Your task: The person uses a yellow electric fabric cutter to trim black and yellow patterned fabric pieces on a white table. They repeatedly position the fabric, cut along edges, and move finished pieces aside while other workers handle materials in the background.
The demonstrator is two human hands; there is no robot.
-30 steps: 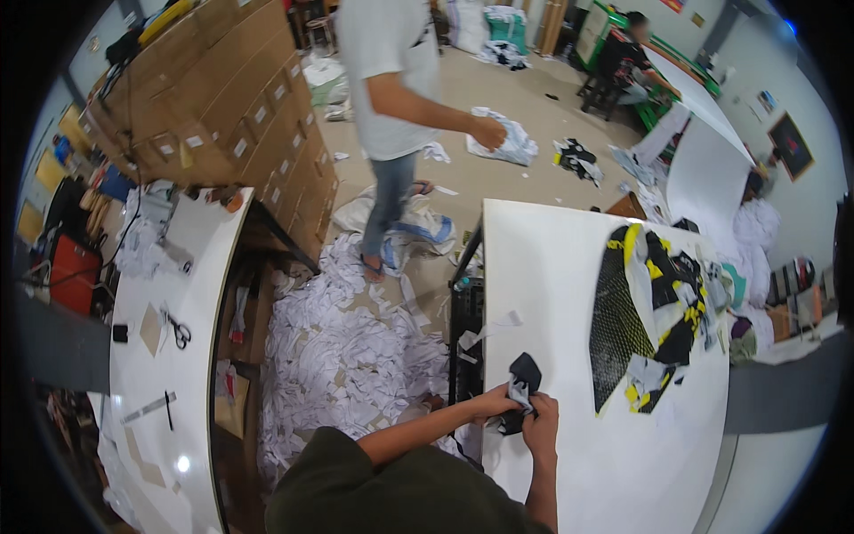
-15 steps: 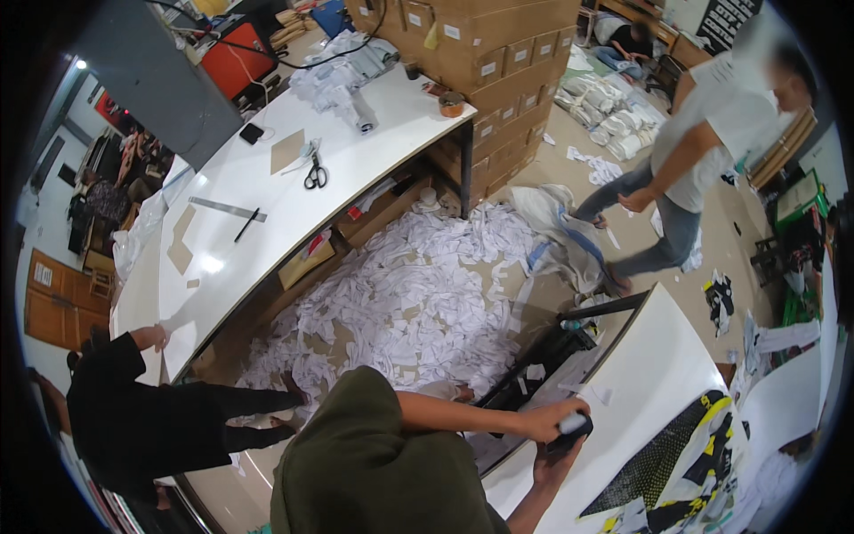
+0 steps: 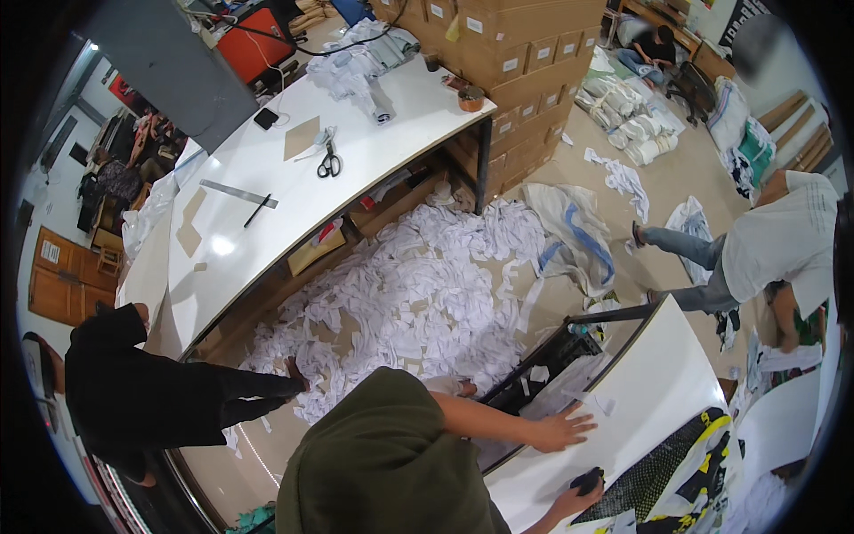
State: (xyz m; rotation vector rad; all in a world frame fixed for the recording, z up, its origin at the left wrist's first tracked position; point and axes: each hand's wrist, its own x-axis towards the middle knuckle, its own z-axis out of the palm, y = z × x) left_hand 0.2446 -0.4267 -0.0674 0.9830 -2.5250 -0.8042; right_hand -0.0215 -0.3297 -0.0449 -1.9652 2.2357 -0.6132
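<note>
My left hand (image 3: 559, 430) is open with fingers spread, on or just over the white table (image 3: 640, 374) at the lower right. Lower down, my right hand (image 3: 584, 494) grips a small dark bundle (image 3: 587, 481), which looks like fabric, at the tabletop. Beside it lie black and yellow patterned fabric pieces (image 3: 685, 458). A pale scrap (image 3: 603, 400) lies a little beyond my left fingertips.
Another white table (image 3: 231, 267) holds scissors (image 3: 329, 160) and a ruler (image 3: 238, 194). Stacked boxes (image 3: 507, 80) stand behind it. Scraps (image 3: 400, 303) cover the floor. Co-workers in black (image 3: 151, 383) and white (image 3: 774, 240) stand at either side; another sits (image 3: 658, 49) behind.
My left hand has released the dark bundle and spread its fingers; my right hand still holds it. The view has swung leftward, and the white-shirted person has moved rightward.
</note>
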